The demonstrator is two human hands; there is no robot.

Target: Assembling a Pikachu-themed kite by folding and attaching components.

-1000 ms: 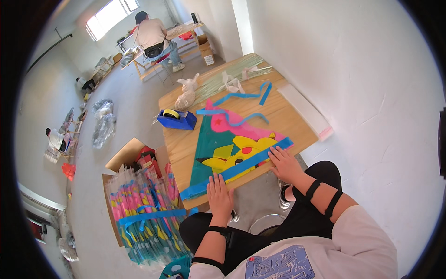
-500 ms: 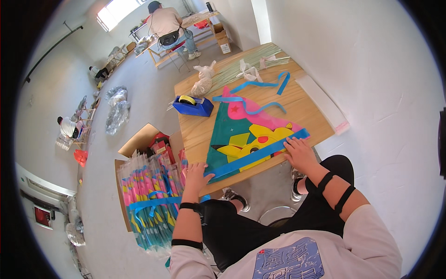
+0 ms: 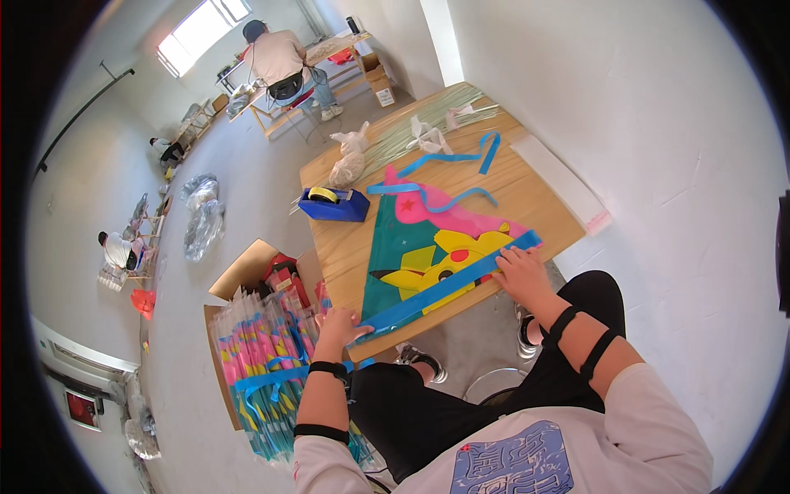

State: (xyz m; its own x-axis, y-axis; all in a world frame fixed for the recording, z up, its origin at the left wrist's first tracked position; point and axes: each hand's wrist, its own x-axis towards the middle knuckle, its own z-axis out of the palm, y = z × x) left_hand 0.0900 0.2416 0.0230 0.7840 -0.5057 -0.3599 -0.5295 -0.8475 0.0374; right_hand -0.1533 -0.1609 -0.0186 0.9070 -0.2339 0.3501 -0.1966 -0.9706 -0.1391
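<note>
A teal, pink and yellow triangular kite (image 3: 395,247) with a printed cartoon figure lies flat on the wooden table (image 3: 346,263). A wide blue band (image 3: 444,286) runs along its near edge. At the band's left end, by the table's edge, my left hand (image 3: 337,327) rests with thumb and fingers apart, the thumb touching the band. My right hand (image 3: 524,272) lies near the band's right end, fingers stretched out over it. A loose blue ribbon (image 3: 461,196) curls across the kite's far pink part and onto the table.
A blue tape dispenser (image 3: 336,206) and a knotted white bag (image 3: 349,156) stand beyond the kite. Thin pale sticks (image 3: 395,140) lie at the far end. Left of the table, a cardboard box (image 3: 245,272) holds bagged colourful pieces. A person (image 3: 280,59) sits at a farther table.
The view has shifted slightly, so the table and kite appear a little lower and farther left. Both hands stay at the two ends of the blue band.
</note>
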